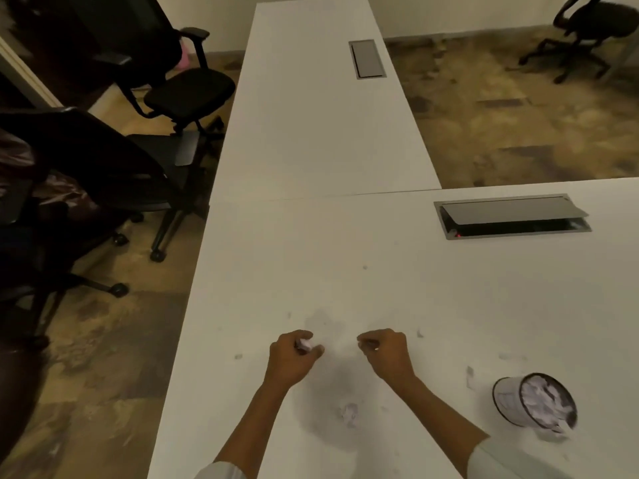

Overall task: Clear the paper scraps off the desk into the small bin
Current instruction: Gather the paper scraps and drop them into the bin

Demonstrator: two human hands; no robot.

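My left hand is curled round a crumpled white paper scrap just above the white desk. My right hand is beside it, fingers curled, pinching a tiny white bit at the fingertips. Another crumpled scrap lies on the desk between my forearms. The small bin, a light wire-mesh cup, stands at the lower right, full of crumpled paper. Small scraps lie near it.
A cable hatch with a raised lid is set in the desk at upper right. A second desk extends away. Black office chairs stand to the left and one at the far right. Patterned carpet covers the floor.
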